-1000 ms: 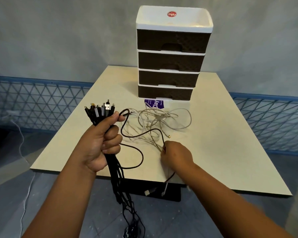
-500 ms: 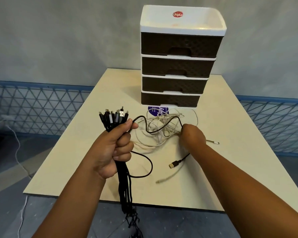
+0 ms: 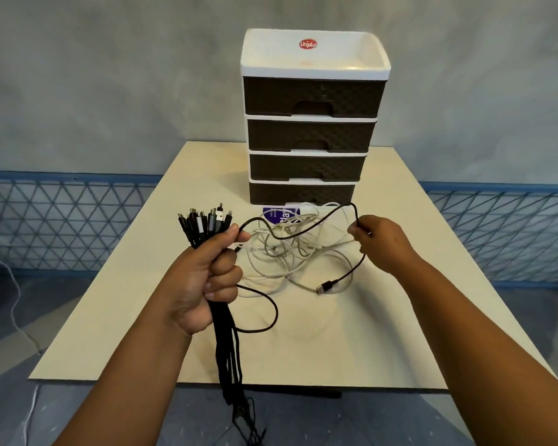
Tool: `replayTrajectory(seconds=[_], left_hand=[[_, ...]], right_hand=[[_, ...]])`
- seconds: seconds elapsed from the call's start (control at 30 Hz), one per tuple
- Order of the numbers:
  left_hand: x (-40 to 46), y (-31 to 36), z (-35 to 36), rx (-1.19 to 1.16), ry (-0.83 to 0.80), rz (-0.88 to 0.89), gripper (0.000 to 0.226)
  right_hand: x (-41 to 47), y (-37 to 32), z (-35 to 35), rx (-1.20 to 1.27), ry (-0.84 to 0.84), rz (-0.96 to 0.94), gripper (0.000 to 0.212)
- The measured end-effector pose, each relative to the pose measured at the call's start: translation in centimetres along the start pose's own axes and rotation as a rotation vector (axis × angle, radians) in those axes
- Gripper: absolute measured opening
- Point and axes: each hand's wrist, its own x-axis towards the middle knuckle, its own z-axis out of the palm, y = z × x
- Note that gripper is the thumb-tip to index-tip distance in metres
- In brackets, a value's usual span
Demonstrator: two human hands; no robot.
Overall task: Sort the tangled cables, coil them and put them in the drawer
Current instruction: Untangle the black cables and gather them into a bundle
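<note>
The right hand [image 3: 379, 243] has lifted the black cable [image 3: 306, 231] higher, its plug [image 3: 327, 286] now dangling above the white tangle [image 3: 290, 252]. Leftward, the left hand [image 3: 207, 278] grips the black bundle [image 3: 229, 349] over the table [image 3: 384, 333] front edge. Behind stands the drawer unit [image 3: 313, 123], drawers closed; bare tabletop lies right.

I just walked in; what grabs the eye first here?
The left hand grips a thick bundle of black cables, plugs fanned upward, tails hanging past the beige table edge. The right hand pinches one black cable above a tangled white cable pile; behind stands a brown-and-white four-drawer plastic unit.
</note>
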Motion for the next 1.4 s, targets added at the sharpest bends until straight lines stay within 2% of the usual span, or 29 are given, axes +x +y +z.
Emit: replayTrajectory(seconds=[0.37,0.57,0.7,0.77,0.87,0.97,1.07,1.13,1.27,1.4], left_hand=[[-5.6,-1.5,4.4,0.061,-0.050,0.102,0.020],[-10.0,-1.3,5.8,0.146,-0.135,0.163,0.021],[-12.7,-0.1,6.0,0.240,-0.260,0.143,0.022],[-13.4,0.4,6.2,0.264,-0.353,0.101,0.022],[-13.7,0.3,6.8,0.291,-0.466,0.014,0.021],[-13.8,0.0,6.7,0.319,-0.544,-0.020,0.020],[-14.0,0.7,5.4,0.286,-0.532,0.019,0.025],[-14.3,1.6,4.1,0.242,-0.504,0.064,0.026],[-14.5,3.5,2.5,0.141,-0.468,0.130,0.025],[-14.5,5.1,2.0,0.054,-0.442,0.180,0.035]], right_hand=[[-10.7,-2.7,-5.9,0.138,-0.129,-0.166,0.020],[-16.4,-3.1,-8.7,0.322,-0.410,-0.189,0.018],[-19.2,-3.8,-10.4,0.216,-0.547,-0.190,0.032],[-20.9,-5.1,-10.5,0.191,-0.522,-0.257,0.039],[-23.7,-7.9,-8.8,0.367,-0.469,-0.405,0.045],[-26.0,-10.2,-6.2,0.508,-0.357,-0.474,0.024],[-26.8,-10.3,-4.2,0.562,-0.245,-0.338,0.033],[-27.1,-9.2,-2.5,0.519,-0.265,-0.191,0.034],[-27.3,-6.7,1.5,0.262,-0.463,0.055,0.033],[-28.2,-5.3,4.7,-0.009,-0.658,0.181,0.030]])
